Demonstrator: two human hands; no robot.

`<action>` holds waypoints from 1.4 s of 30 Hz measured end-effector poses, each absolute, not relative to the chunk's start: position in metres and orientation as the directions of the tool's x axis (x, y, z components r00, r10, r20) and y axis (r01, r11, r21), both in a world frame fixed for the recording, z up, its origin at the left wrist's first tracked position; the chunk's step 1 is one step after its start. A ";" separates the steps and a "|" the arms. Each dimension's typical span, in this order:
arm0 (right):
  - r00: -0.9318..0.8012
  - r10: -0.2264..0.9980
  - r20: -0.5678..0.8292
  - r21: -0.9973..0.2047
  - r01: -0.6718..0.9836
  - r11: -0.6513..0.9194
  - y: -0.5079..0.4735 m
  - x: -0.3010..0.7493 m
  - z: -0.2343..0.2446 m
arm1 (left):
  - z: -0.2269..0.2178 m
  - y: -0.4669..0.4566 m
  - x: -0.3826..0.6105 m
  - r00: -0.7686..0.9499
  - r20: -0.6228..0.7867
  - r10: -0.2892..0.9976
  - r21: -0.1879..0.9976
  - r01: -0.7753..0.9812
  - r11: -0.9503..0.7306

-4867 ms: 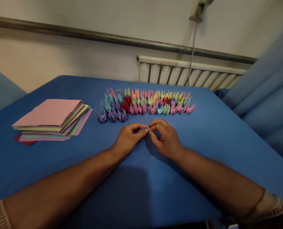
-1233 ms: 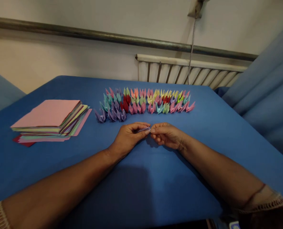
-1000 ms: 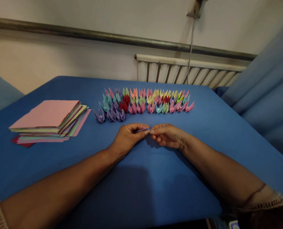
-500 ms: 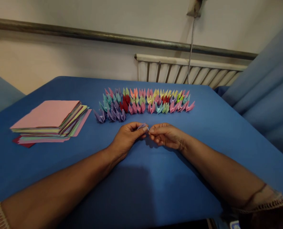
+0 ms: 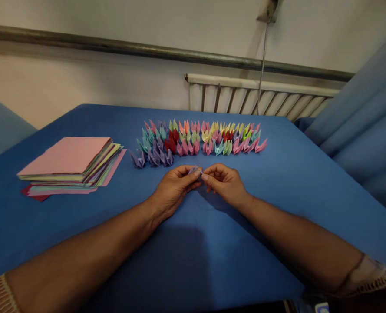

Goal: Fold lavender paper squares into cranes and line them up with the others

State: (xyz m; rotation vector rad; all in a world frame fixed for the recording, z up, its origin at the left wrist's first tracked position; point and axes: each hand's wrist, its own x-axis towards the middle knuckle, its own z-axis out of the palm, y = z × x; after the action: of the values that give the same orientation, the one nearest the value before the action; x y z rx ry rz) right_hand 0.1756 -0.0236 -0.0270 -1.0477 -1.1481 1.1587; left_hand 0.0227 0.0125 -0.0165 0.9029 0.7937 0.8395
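Note:
Between the fingers of my left hand is a small folded purple paper, pinched under the thumb. My right hand has its thumb and forefinger closed on the right end of that paper. Most of the paper is covered by my fingers, so its full shape is hidden. Just beyond my hands stand rows of folded paper cranes in purple, pink, red, yellow, green and blue. The nearest ones are purple cranes at the left front.
A stack of square coloured paper, pink on top, lies at the left of the blue-covered table. Behind the table are a white radiator and a metal pipe. A blue curtain hangs at the right.
My right hand has turned, its knuckles rising and its thumb now nearer to me, while still pinching the paper's end. My left hand stays almost in place. The view has shifted slightly.

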 end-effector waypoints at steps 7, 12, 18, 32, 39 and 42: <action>0.042 0.994 0.101 -0.986 -0.131 0.106 -0.021 0.178 -0.028 | -0.017 0.010 0.023 0.445 -0.212 0.870 0.913 -0.228 0.339; 0.061 0.989 0.137 -0.985 -0.100 0.142 -0.023 0.176 -0.031 | -0.017 0.010 0.023 0.433 -0.203 0.878 0.924 -0.211 0.318; 0.068 0.982 0.179 -0.984 -0.005 0.179 -0.025 0.174 -0.036 | -0.016 0.010 0.023 0.447 -0.231 0.864 0.901 -0.238 0.363; -0.075 0.996 -0.055 -0.932 -0.355 -0.078 -0.025 0.180 -0.026 | -0.012 0.012 0.022 0.443 -0.135 0.886 0.919 -0.277 0.279; -0.148 0.986 -0.081 -0.888 -0.439 -0.138 -0.025 0.180 -0.027 | -0.011 0.012 0.022 0.371 -0.103 0.923 0.950 -0.240 0.202; -0.183 0.972 -0.145 -0.860 -0.462 -0.215 -0.025 0.181 -0.023 | -0.012 0.013 0.022 0.371 -0.068 0.926 0.964 -0.214 0.156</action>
State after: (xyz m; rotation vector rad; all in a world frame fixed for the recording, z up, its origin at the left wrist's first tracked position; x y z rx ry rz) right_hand 0.1813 -0.0246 -0.0233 -0.8833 -0.8288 1.6450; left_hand 0.0217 0.0128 -0.0117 1.1048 0.8203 0.9628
